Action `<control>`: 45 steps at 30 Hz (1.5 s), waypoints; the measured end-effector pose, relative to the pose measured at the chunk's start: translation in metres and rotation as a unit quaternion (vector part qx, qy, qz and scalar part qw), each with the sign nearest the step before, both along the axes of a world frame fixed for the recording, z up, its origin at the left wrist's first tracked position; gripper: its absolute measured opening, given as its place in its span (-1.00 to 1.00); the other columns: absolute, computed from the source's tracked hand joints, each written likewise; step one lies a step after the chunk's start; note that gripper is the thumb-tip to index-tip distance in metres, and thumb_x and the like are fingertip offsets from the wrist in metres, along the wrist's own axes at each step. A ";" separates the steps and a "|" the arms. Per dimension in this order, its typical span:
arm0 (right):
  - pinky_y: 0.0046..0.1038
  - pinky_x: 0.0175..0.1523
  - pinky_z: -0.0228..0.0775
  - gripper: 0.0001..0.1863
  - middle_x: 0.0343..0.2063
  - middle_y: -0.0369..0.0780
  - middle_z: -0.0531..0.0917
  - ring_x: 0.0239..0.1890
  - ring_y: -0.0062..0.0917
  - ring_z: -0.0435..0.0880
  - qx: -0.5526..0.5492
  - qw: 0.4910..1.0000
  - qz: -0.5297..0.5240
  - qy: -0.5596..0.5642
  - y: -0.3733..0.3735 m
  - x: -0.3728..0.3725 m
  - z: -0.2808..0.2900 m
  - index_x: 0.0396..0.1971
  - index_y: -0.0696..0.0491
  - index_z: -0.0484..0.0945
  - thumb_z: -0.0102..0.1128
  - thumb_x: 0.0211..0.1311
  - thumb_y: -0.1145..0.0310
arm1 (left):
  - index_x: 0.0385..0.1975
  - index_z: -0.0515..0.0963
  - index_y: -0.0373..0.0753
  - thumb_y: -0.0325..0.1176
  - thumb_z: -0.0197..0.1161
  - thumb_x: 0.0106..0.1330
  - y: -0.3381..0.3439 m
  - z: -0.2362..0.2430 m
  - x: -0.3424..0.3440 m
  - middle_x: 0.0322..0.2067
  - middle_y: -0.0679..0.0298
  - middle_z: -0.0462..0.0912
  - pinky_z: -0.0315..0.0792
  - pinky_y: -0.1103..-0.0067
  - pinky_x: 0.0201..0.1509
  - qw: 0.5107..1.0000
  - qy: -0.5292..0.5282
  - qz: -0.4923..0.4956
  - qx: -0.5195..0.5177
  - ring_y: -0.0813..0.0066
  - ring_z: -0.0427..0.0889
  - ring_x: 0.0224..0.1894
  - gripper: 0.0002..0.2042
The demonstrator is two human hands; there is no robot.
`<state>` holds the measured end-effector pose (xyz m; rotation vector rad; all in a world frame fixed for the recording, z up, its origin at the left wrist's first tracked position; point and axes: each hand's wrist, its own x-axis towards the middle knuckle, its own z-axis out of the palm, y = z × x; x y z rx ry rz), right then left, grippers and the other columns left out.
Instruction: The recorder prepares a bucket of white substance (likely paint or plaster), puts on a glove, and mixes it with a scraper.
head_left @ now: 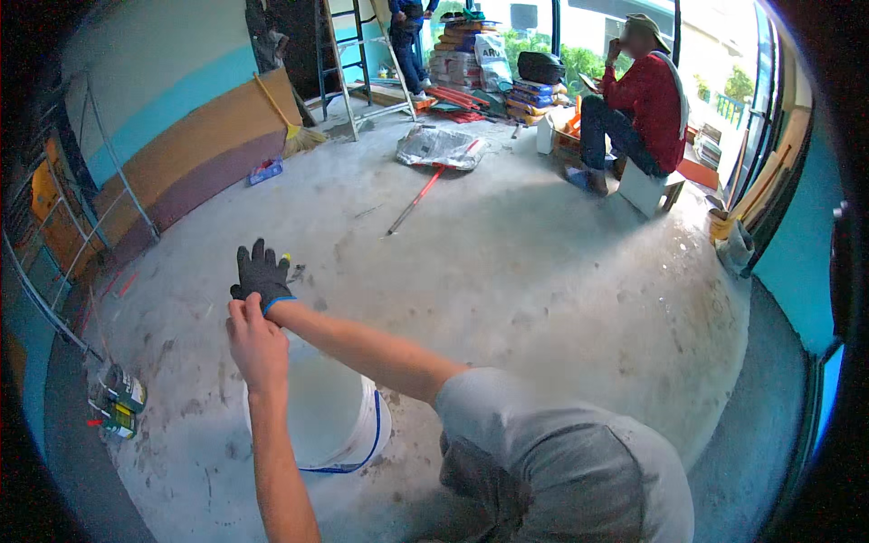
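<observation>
My right hand [261, 276] is in a black glove with a blue cuff, held palm down with its fingers spread, stretched out to the left. My bare left hand [257, 342] has its fingers curled at the glove's wrist, pinching it. Below both hands is a white plastic bucket [366, 433] with a blue stripe, partly hidden by my left forearm. A small yellow and dark object [297, 271] lies on the floor just beyond the glove, too small to name.
Paint cans [127, 391] and metal frames stand left. Ahead are a long red-handled tool [422, 195] under a wrapped bundle [439, 149], a broom, a ladder [351, 72] and stacked sacks. A person [647, 113] in red sits right; another [407, 45] stands behind.
</observation>
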<state>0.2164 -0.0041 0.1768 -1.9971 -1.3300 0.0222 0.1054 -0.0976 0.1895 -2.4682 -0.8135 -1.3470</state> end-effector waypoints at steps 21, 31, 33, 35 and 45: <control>-0.27 -0.22 0.39 -0.73 -0.51 -0.09 0.59 -0.39 -0.25 0.59 0.029 0.797 0.557 -0.231 -0.197 0.000 -0.096 -0.40 0.01 0.62 0.18 0.09 0.11 | -0.02 0.41 -0.20 0.12 -0.01 0.25 0.134 -0.139 -0.183 -0.15 0.17 0.50 0.47 0.33 -0.22 0.778 -0.049 0.140 -0.611 0.37 0.50 -0.13 -0.49; -0.17 -0.37 0.44 -0.70 -0.58 -0.09 0.60 -0.51 -0.24 0.62 -0.176 0.767 0.525 -0.324 -0.171 -0.109 -0.101 -0.28 -0.02 0.58 -0.17 0.27 0.24 | 0.29 0.10 -0.13 0.19 -0.37 0.33 0.145 -0.208 -0.141 0.32 0.21 0.06 -0.07 0.36 0.38 0.757 -0.112 -0.054 -0.642 0.22 0.01 0.36 -0.34; -0.14 -0.31 0.43 -0.63 -0.56 -0.05 0.61 -0.49 -0.18 0.62 -0.257 0.790 0.474 -0.291 -0.150 -0.132 -0.098 -0.33 0.03 0.58 -0.24 0.30 0.19 | 0.24 0.20 -0.16 0.14 -0.34 0.33 0.138 -0.201 -0.128 0.28 0.20 0.17 0.01 0.37 0.35 0.803 -0.107 -0.025 -0.585 0.20 0.13 0.31 -0.38; -0.10 -0.25 0.43 -0.55 -0.54 -0.01 0.61 -0.47 -0.11 0.61 -0.327 0.806 0.422 -0.255 -0.140 -0.144 -0.095 -0.37 0.09 0.57 -0.32 0.34 0.15 | 0.21 0.24 -0.16 0.12 -0.32 0.33 0.138 -0.194 -0.133 0.25 0.19 0.23 0.05 0.36 0.32 0.782 -0.087 -0.050 -0.615 0.20 0.21 0.27 -0.40; -0.19 -0.33 0.43 -0.78 -0.43 -0.05 0.61 -0.39 -0.17 0.60 -0.160 0.773 0.512 -0.338 -0.181 -0.120 -0.095 -0.28 0.04 0.52 -0.10 0.18 0.33 | -0.02 0.45 -0.25 0.01 -0.26 0.34 0.147 -0.195 -0.142 -0.03 0.18 0.51 0.28 0.37 0.10 0.762 -0.059 -0.068 -0.641 0.30 0.49 -0.09 -0.50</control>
